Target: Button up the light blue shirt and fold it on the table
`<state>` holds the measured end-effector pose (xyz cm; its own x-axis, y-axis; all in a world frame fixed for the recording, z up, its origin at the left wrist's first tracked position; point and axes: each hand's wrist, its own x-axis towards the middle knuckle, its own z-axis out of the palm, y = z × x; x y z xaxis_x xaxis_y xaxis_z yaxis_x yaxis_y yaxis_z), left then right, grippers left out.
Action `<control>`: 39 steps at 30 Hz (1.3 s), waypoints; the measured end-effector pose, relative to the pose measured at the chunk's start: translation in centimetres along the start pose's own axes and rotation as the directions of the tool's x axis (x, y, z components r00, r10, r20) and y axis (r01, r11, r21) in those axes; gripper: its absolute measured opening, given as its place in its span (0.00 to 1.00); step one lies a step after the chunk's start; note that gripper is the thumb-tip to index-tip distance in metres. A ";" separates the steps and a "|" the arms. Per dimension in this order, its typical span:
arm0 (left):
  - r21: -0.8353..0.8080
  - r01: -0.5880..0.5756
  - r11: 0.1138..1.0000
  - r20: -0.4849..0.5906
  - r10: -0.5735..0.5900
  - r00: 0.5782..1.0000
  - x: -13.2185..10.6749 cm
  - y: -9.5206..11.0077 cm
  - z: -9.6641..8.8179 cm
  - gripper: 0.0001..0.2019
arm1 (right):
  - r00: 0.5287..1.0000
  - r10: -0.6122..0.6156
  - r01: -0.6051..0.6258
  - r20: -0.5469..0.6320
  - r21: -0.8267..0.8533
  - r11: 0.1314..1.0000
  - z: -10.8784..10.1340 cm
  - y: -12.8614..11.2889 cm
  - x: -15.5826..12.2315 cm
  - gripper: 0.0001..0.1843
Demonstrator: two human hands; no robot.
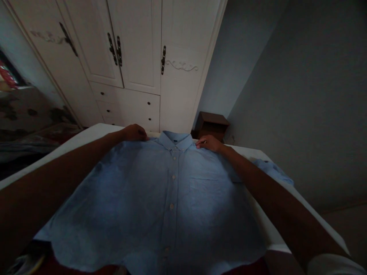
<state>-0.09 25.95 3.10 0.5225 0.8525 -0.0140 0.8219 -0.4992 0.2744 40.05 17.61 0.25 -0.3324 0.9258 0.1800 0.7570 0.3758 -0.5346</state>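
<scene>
A light blue button-up shirt (143, 191) lies spread face up, its collar at the far end and its hem toward me. The front is buttoned, and a chest pocket shows right of the button row. My left hand (135, 132) pinches the shirt at the shoulder left of the collar. On the other side of the collar, my right hand (210, 143) grips the right shoulder between thumb and fingers. Both arms reach over the shirt and hide parts of its sides and sleeves.
The shirt rests on a white table (258, 154). Another folded blue garment (272, 170) lies at its right edge. Behind stand a white wardrobe (134, 46) with dark handles and a small brown cabinet (213, 118). A grey wall (309, 95) rises on the right.
</scene>
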 end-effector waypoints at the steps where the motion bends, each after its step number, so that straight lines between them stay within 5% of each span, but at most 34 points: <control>1: -0.003 -0.002 1.000 -0.001 0.002 1.000 0.1 -0.1 0.1 0.20 | 1.000 -0.006 0.006 0.015 -0.009 1.000 -0.1 -0.1 0.0 0.07; 6: 0.031 0.059 0.998 -0.119 -0.055 0.991 0.4 0.1 0.9 0.14 | 1.000 -0.021 0.022 0.016 -0.063 0.998 0.4 -0.4 0.3 0.12; 11: 0.053 0.123 0.991 -0.210 -0.109 0.972 0.3 0.5 1.9 0.16 | 0.999 -0.039 0.039 0.005 -0.140 0.989 1.0 -0.7 0.5 0.07; 16: 0.062 0.108 0.992 -0.200 -0.093 0.975 0.3 1.2 2.3 0.17 | 0.998 -0.066 0.065 0.001 -0.198 0.978 1.3 -1.1 0.6 0.09; 27: -0.014 -0.121 0.993 -0.111 0.118 0.987 0.6 3.7 2.6 0.18 | 0.997 -0.012 0.004 -0.080 -0.096 0.995 2.5 -0.6 0.8 0.08; 39: 0.071 -0.017 0.997 -0.202 0.031 0.979 1.3 4.9 3.0 0.15 | 0.988 -0.003 -0.006 -0.156 -0.055 0.998 2.7 -0.4 1.3 0.09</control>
<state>5.34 24.15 1.52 0.4909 0.8505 0.1889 0.8270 -0.5231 0.2058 37.84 18.52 -1.53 -0.2423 0.9199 0.3084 0.7887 0.3718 -0.4896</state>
